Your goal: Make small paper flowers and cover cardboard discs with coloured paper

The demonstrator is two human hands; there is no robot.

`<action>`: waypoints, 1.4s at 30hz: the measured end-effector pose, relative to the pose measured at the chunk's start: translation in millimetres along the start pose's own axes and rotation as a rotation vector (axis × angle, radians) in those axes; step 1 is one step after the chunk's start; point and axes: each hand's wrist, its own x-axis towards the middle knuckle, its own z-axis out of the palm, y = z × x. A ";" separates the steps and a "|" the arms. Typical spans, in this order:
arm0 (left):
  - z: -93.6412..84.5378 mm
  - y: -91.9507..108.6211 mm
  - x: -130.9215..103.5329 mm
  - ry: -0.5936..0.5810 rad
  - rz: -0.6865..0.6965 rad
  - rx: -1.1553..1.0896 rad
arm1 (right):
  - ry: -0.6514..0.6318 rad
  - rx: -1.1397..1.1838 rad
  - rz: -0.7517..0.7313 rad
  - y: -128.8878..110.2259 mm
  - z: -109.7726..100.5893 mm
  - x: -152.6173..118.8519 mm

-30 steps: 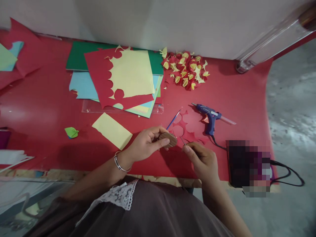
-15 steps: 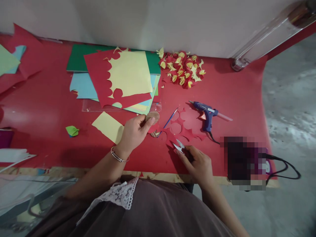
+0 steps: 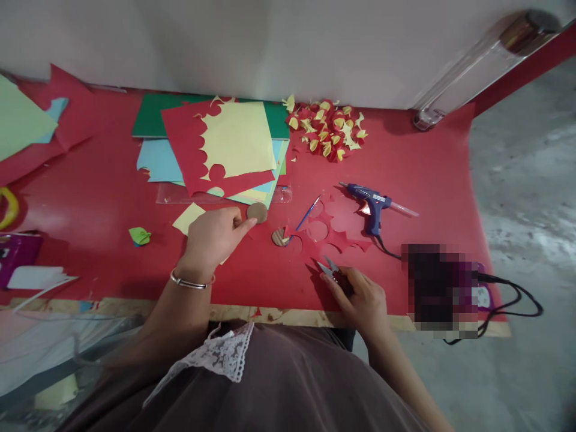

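Note:
My left hand is closed in a pinch, its thumb tip at the lower edge of a round wooden disc. Partly under that hand lies a piece of yellow paper. A second wooden disc, with a small pale scrap on it, rests to the right. My right hand is wrapped round small thread snips, blades apart and pointing up-left. Beyond the snips spreads a sheet of red paper with round holes cut out. A thin blue brush or pen lies beside it.
A blue glue gun lies to the right, corded toward a blurred dark patch. Stacked coloured paper and a heap of red and yellow paper pieces stand behind. A green paper leaf is at left, a clear tube at back right.
My left hand has moved left with the wooden disc, uncovering the second disc and covering more of the yellow paper. The right hand with the snips has stayed almost still.

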 end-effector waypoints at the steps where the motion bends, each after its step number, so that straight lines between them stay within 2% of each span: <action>1: 0.0 0.7 -2.2 0.002 0.030 -0.023 | 0.002 -0.002 -0.001 0.9 0.4 -1.3; 6: 19.4 21.0 -11.6 -0.039 0.306 -0.139 | 0.048 -0.024 -0.027 3.6 2.1 -4.3; 9: 33.9 31.9 -13.8 -0.076 0.361 -0.108 | 0.079 -0.038 -0.048 4.3 2.3 -5.8; 12: 39.0 32.1 -12.5 -0.091 0.353 -0.150 | 0.092 -0.048 -0.040 5.8 3.0 -7.8; 16: 30.0 24.2 -11.6 -0.186 0.220 -0.255 | 0.094 -0.052 -0.020 8.0 4.4 -8.8; 18: 22.4 21.7 -14.3 -0.149 0.176 -0.268 | 0.097 -0.042 -0.006 7.7 4.0 -8.1; 21: 14.9 24.1 -23.7 -0.064 0.195 -0.332 | 0.106 0.017 0.046 3.9 2.4 -6.3; 23: 16.8 31.1 -32.7 -0.134 0.240 -0.432 | 0.101 0.097 0.108 -1.5 1.4 -4.8; 25: 25.9 41.6 -42.6 -0.274 0.281 -0.509 | 0.082 0.206 0.175 -8.8 1.1 -3.0; 28: 48.9 58.3 -56.1 -0.448 0.365 -0.610 | 0.022 0.382 0.241 -19.2 1.8 -0.2; 31: 69.9 68.3 -64.7 -0.526 0.412 -0.767 | -0.033 0.496 0.268 -24.2 2.2 1.6; 34: 76.5 69.2 -63.9 -0.489 0.414 -0.792 | -0.041 0.535 0.309 -23.2 2.2 1.0; 36: 72.4 68.7 -56.4 -0.387 0.436 -0.699 | 0.001 0.546 0.361 -21.4 3.1 -0.6; 39: 60.6 73.3 -36.8 -0.195 0.544 -0.410 | 0.109 0.584 0.456 -20.0 5.8 -2.6; 40: 57.1 76.6 -29.5 -0.159 0.573 -0.298 | 0.136 0.601 0.484 -20.1 6.8 -2.9; 42: 52.3 84.8 -16.0 -0.165 0.626 -0.104 | 0.171 0.628 0.526 -20.9 8.0 -2.8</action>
